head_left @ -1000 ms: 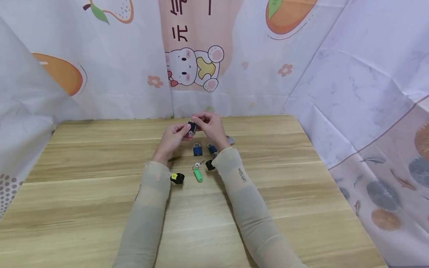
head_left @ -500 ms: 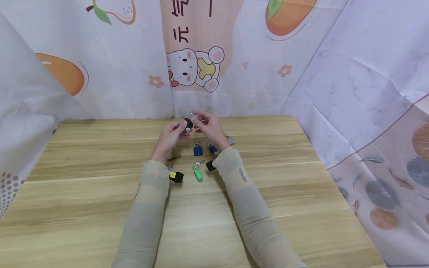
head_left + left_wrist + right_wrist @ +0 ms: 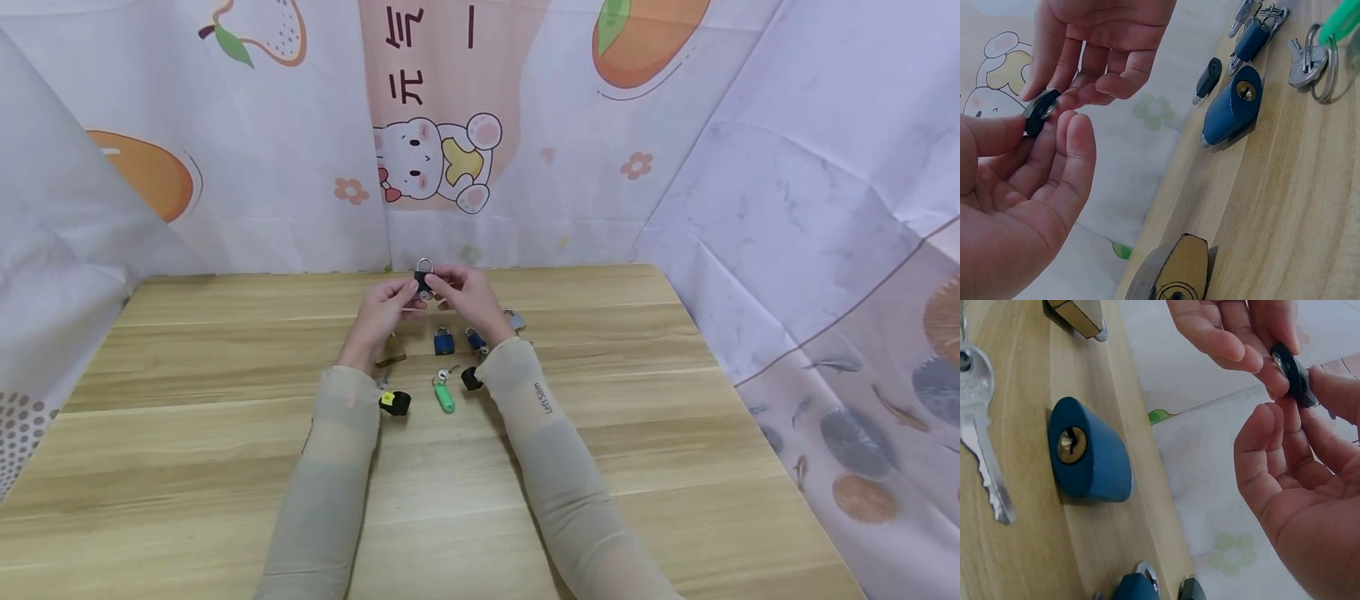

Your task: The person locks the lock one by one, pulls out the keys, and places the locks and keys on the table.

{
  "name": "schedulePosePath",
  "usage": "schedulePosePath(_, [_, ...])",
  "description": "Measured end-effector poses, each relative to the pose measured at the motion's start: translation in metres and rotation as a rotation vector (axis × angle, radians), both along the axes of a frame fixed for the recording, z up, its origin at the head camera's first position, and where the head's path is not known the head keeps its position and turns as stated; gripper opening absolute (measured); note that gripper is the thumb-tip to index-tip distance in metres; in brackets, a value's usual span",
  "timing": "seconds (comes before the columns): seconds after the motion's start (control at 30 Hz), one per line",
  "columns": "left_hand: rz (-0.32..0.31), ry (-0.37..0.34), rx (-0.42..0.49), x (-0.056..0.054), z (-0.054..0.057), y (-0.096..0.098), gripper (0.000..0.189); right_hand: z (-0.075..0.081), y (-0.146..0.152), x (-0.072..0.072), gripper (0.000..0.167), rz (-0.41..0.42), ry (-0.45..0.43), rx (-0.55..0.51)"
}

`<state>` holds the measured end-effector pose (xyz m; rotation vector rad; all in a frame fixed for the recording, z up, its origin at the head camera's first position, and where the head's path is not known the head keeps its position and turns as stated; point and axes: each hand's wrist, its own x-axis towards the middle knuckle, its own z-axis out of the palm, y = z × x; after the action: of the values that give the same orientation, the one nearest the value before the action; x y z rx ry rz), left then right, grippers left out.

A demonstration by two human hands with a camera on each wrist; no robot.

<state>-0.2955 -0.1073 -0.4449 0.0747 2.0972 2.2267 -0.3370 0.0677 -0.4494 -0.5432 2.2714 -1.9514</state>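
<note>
Over the far edge of the table, both hands hold a small black padlock [image 3: 423, 279] between them, its silver shackle pointing up in the head view. My left hand [image 3: 378, 315] pinches one side of the lock body with thumb and forefinger. From the opposite side, the thumb and fingers of my right hand [image 3: 472, 298] pinch it too. In the left wrist view, the lock's keyhole end [image 3: 1049, 112] faces down towards the fingers. A blue padlock [image 3: 444, 342] stands on the table just below the hands, its brass keyhole [image 3: 1072, 445] showing in the right wrist view.
Beside it lie a second blue padlock [image 3: 475, 340], a grey one [image 3: 514, 319] and a brass one [image 3: 1185, 269]. Nearer are a key [image 3: 443, 375] on a ring with a green tag [image 3: 445, 398]. Behind the table [image 3: 225, 467] hangs a printed curtain [image 3: 300, 233].
The padlock has turned from tilted to upright, its shackle coming into view. My right fingers came off the shackle and now pinch the body's side. The head view has tipped up slightly.
</note>
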Motion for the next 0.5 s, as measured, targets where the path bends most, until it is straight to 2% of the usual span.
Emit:
schedulePosePath(0.2, [-0.033,-0.022,-0.013,0.0007,0.0012,-0.0006,0.036,-0.0011,-0.0003,-0.0013,0.027,-0.017,-0.002,-0.001])
schedulePosePath(0.5, [-0.074,-0.061,-0.075,-0.0005,-0.0029,-0.0033,0.040,-0.0026,0.0004,-0.0019,0.031,-0.064,-0.040,-0.053])
